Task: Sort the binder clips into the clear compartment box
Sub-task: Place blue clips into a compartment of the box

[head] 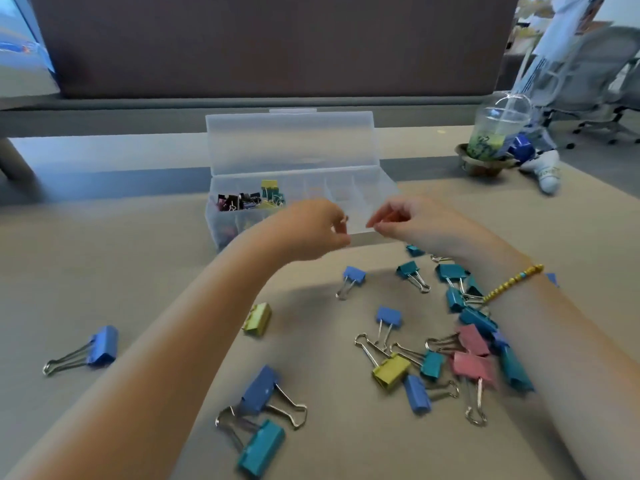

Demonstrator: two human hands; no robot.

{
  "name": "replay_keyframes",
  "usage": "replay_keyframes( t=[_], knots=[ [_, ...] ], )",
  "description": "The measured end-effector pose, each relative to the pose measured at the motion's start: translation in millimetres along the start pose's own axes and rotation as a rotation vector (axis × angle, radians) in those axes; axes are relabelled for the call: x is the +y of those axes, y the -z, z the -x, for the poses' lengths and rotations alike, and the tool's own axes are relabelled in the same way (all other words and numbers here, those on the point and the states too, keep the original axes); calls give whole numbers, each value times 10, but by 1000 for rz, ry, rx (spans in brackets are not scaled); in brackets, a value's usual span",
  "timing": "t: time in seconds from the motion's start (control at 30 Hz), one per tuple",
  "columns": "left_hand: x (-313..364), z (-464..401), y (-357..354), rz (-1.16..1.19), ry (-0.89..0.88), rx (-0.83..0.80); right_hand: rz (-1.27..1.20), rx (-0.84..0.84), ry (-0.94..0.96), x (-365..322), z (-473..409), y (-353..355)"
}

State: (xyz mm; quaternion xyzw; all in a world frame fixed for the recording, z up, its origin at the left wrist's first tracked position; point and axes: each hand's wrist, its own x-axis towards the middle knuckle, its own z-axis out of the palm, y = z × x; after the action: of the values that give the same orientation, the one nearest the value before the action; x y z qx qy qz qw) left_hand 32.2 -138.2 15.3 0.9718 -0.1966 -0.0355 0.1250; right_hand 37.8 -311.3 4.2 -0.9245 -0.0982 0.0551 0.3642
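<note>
Both hands hover at the near edge of the clear compartment box (298,188), lid up, on the tan surface (145,271). The left hand (311,230) curls its fingers in a narrow grip on a small metallic bit — too blurred to name; the right hand (412,223) pinches fingertips together, contents unclear. Small binder clips (251,199) fill the box's left compartments, while larger blue, teal, pink and yellow clips (450,355) lie scattered nearer — beneath the forearms
</note>
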Motion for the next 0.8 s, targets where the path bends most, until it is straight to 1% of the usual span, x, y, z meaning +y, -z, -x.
replay_keyframes(
  t=[0.07,0.17,0.23,0.3,0.37,0.4,0.47,0.6,0.67,0.73,0.77,0.8],
  knots=[
    [70,63,-165,-85,66,-76,22,-43,-9,91,79,-26],
    [150,131,-400,-102,170,-88,79,-7,-20,230,162,-63],
    [202,143,-507,-95,197,-91,156,-1,-61,306,223,-88],
    [219,146,-568,-68,215,-80,358,-18,-93,360,266,-110],
    [194,138,-598,-19,230,-83,602,-21,-68,379,293,-129],
    [179,139,-600,5,236,-92,672,-17,-54,375,304,-138],
    [161,163,-588,30,238,-106,727,-14,-37,382,303,-151],
    [197,263,-543,38,234,-68,618,-28,6,374,304,-221],
    [227,280,-530,100,249,-48,546,-26,31,342,310,-250],
    [243,271,-512,311,286,-28,378,12,25,298,321,-250],
    [244,271,-500,476,311,-22,242,39,1,282,319,-239],
    [242,269,-486,667,339,-22,56,57,-36,270,310,-222]
  ],
)
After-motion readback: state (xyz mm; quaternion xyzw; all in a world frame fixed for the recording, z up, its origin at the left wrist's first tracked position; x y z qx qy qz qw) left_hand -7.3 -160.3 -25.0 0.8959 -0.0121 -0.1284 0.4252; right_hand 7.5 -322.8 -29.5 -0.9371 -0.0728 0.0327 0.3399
